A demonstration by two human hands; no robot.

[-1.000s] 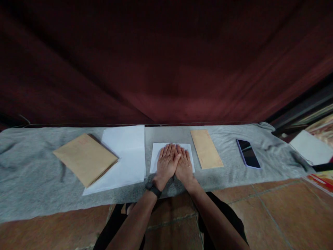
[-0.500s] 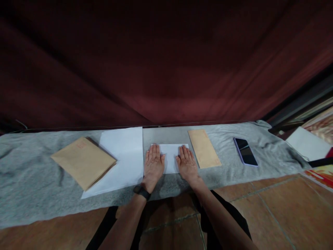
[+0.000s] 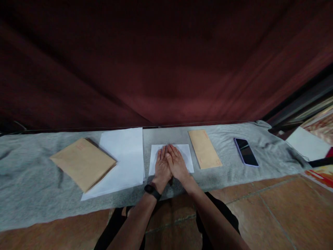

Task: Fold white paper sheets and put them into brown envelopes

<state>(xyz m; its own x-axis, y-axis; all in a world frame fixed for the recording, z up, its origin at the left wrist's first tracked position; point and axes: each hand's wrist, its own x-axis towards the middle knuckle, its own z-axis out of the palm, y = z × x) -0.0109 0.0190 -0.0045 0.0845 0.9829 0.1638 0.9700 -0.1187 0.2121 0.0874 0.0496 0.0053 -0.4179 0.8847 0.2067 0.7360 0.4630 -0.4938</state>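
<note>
A folded white sheet of paper (image 3: 188, 158) lies flat on the grey cloth (image 3: 166, 132). Both my hands rest on it, side by side at its middle and touching. My left hand (image 3: 163, 165) lies palm down with its fingers stretched out. My right hand (image 3: 177, 162) is also palm down and flat, its thumb overlapping the left hand. Just right of the paper is a single brown envelope (image 3: 205, 149). Left of my hands lie larger white sheets (image 3: 125, 152), partly under a stack of brown envelopes (image 3: 83, 163).
A phone in a purple case (image 3: 246, 152) lies on the cloth at the right. Behind the cloth hangs a dark red curtain (image 3: 166, 76). Tiled floor (image 3: 260, 208) shows in front. A white board-like thing (image 3: 308, 143) is at the far right.
My hands have slid inward from the two ends of the folded paper to its middle, where they now meet. The paper's ends are uncovered.
</note>
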